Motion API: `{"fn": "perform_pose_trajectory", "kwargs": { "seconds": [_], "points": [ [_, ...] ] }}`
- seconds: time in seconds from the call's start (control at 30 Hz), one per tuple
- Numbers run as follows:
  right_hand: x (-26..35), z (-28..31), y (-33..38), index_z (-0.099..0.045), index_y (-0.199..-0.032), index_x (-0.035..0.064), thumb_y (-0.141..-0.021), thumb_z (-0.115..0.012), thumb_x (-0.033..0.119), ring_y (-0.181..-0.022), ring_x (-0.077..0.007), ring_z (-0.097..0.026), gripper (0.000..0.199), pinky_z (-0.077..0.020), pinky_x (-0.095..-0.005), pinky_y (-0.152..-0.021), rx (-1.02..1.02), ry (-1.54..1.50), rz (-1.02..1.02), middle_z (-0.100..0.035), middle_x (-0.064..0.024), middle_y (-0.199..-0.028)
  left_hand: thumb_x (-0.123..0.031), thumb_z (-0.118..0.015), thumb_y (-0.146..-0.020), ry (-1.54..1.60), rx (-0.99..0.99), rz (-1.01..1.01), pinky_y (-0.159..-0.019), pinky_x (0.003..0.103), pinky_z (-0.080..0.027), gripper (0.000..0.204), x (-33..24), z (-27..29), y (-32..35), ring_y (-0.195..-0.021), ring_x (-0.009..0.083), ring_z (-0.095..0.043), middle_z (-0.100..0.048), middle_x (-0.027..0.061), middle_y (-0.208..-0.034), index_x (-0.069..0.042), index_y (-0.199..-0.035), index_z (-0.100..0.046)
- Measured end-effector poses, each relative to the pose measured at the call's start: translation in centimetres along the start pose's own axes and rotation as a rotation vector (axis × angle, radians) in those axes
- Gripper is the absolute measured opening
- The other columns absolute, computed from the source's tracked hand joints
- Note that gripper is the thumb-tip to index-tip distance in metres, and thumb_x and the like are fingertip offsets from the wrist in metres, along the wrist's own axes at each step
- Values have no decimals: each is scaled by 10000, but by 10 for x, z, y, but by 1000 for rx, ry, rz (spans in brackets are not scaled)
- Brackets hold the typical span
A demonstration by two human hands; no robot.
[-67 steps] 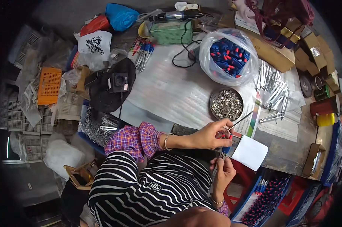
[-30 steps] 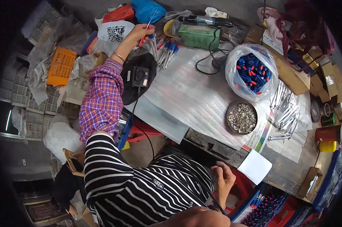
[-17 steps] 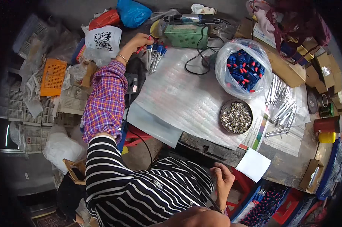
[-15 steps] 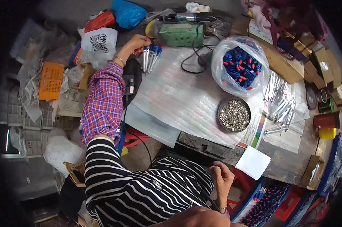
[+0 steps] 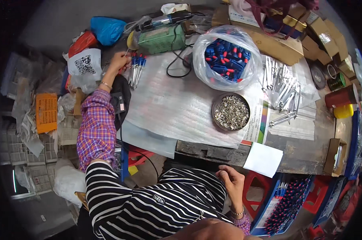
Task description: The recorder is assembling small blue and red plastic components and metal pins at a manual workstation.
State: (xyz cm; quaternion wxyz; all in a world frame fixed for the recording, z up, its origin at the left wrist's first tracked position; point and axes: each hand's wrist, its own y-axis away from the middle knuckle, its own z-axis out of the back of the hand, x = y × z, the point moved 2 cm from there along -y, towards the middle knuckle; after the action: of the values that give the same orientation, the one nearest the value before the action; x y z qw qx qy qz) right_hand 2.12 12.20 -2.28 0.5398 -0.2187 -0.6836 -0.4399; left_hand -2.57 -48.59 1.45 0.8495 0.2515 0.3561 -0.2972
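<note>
The fingers of the left hand point(image 5: 119, 62) are curled just beside the tools point(image 5: 136, 74), a blue-handled bunch with metal shafts laid to their right; whether anything is pinched in them cannot be told. The fingers of the right hand point(image 5: 233, 183) are loosely bent and released, held well apart from the left ones, just off the near edge of the surface point(image 5: 301, 158).

Beyond the left fingers and to their right, a green box point(image 5: 161, 40) is set. Nearer than them, a black device point(image 5: 119, 103) is laid. To their right, past the tools, a broad stretch of white sheet point(image 5: 169, 104) is left as open room, bounded by a bag point(image 5: 201, 60) of blue parts on the far side and a bowl point(image 5: 234, 129) of metal pins on the right.

Ahead of the right fingers and to their right, a white pad point(image 5: 263, 160) is laid along the near edge; farther on, metal rods point(image 5: 283, 86) are piled. Below that edge, to the right of these fingers, a blue tray point(image 5: 268, 216) is filled with blue-and-red pieces.
</note>
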Motion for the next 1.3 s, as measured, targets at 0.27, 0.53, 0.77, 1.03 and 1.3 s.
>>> {"fn": "perform_pose_trajectory", "kwargs": {
  "seconds": [0.27, 0.53, 0.77, 1.03, 1.3],
  "points": [
    [27, 22, 1, -634, -981, -44, -840, -569, 33, -720, -124, -646, 173, -497, -229, -646, -4, 10, 4, -678, -104, -780, -49, -608, -781, 3, -16, -258, -484, 195, -426, 239, -43, 6, 50, -570, 48, -549, -633, -1, -749, -30, -1017, -639],
    [99, 43, -28, -610, -1049, 1, -805, -598, 15, -778, -172, -637, 244, -495, -266, -650, 12, 441, 416, -662, -114, -912, -33, -672, -758, -31, 277, -885, -536, 173, -388, 232, -184, -131, 135, -615, 11, -490, -634, -21, -809, -10, -986, -643],
    [157, 29, -115, -560, -1114, 55, -746, -591, -26, -817, -355, -601, 377, -494, -387, -702, -63, 796, 955, -626, -163, -961, -129, -690, -699, -284, 227, -969, -564, 250, -435, 271, -251, -201, 120, -596, 92, -534, -649, 46, -710, -51, -958, -673],
    [176, 16, -205, -578, -1053, 41, -766, -617, 60, -827, -362, -595, 290, -474, -402, -721, -88, 822, 888, -625, -167, -960, -157, -703, -699, -346, 105, -994, -632, 263, -493, 499, -238, -174, 46, -694, 124, -619, -677, 66, -949, -52, -1173, -589],
    [174, 17, -228, -594, -1032, 21, -761, -648, 103, -915, -355, -584, 288, -464, -396, -803, -282, 713, 1065, -612, -161, -1021, -204, -695, -777, 15, 284, -587, -405, 190, -303, 440, -193, -159, 65, -468, 16, -383, -624, -17, -827, -80, -1185, -586]
  ]
}}
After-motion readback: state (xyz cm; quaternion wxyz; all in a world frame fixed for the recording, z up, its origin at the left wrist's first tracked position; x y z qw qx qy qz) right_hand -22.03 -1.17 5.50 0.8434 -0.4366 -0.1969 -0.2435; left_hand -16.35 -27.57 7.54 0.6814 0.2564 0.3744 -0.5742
